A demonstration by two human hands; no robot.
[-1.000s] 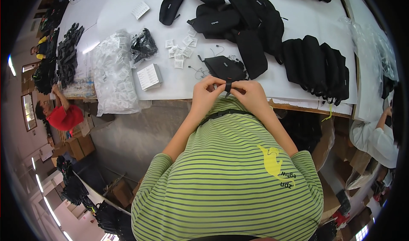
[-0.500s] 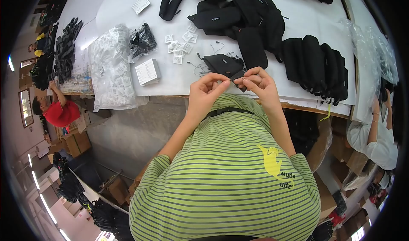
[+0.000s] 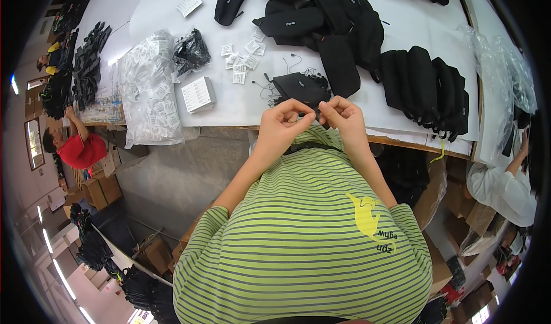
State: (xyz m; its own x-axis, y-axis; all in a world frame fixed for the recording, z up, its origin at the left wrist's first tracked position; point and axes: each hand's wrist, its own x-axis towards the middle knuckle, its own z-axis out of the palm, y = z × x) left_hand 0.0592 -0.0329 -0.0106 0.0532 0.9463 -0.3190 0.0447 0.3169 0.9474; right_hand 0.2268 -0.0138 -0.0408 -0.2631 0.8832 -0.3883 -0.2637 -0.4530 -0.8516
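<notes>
Foreground: a green striped shirt (image 3: 298, 226) bears a yellow emblem (image 3: 365, 218) with dark lettering, inverted in this view. Above it, the left hand (image 3: 288, 123) curls with thumb and forefinger tips brought together; the right hand (image 3: 344, 120) forms a similar pinch just beside it. What lies between the fingertips is too small to identify, so whether either pinch grips anything cannot be told. One second earlier a dark strap stood upright between the two hands; it no longer shows there. Half a second earlier the right hand was raised a little higher and its fingers were more spread.

Just beyond the fingertips, on the white table (image 3: 235, 109), lies a black pouch (image 3: 303, 89). Its long axis runs roughly left to right, the right end sloping slightly toward the wearer; a small pale mark shows on its upper face. Thin dark cords (image 3: 278, 101) lie around its left end.

Middle distance: a white block (image 3: 197, 94) carries lines of print; left of it is a clear plastic bag (image 3: 150, 89) of printed white packets. Loose white packets (image 3: 239, 74) show print too small to read. A row of black pouches (image 3: 425, 94) lies at right.

Farther: a pile of black bags (image 3: 338, 63) shows pale lettering, and a printed white card (image 3: 189, 4) lies apart, to its left.
</notes>
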